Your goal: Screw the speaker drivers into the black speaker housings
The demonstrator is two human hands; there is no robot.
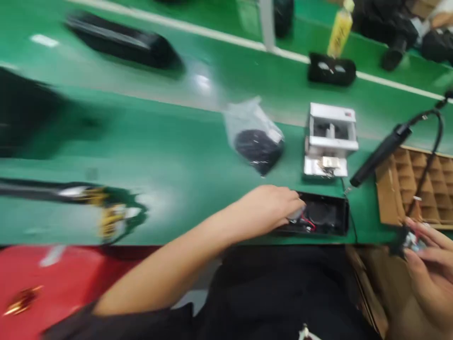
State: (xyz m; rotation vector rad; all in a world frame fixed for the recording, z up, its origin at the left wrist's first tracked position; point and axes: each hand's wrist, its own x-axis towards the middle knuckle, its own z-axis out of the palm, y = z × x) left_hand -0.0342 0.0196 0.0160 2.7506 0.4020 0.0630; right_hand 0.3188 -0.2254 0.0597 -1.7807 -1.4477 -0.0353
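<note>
1. the left hand [272,205] reaches out over the near edge of the green desk [177,156], its fingers curled down onto the left end of an open black case [320,217]; they pinch at something pale inside, but blur keeps me from telling just what they grasp.
2. the black case lies flat at the near edge of the desk, right of its middle, with a round dark part and red and black wires [307,223] showing inside, just beside the fingertips.
3. the right hand [430,264] is off the desk, below its near right corner, fingers closed around a small dark part with pale bits [410,242].
4. just above that hand, a brown cardboard tray with many small cells [424,189] sits at the right edge of the desk.
5. a black pen-shaped tool with a cable [382,153] lies slanted between the tray and the white box, its tip near the case's far right corner.
6. a white box-shaped fixture [331,139] stands just beyond the case, towards the middle of the desk.
7. left of it lies a clear plastic bag holding a dark bundle [256,141].
8. farther back, near the white line, a flat black piece with two pale ovals [331,70] lies in front of a yellow bottle [340,30].
9. towards the left edge the desk carries blurred dark shapes, one a long black case [120,42] near the far left corner.
10. below the near left edge shows a red surface [53,278].
</note>
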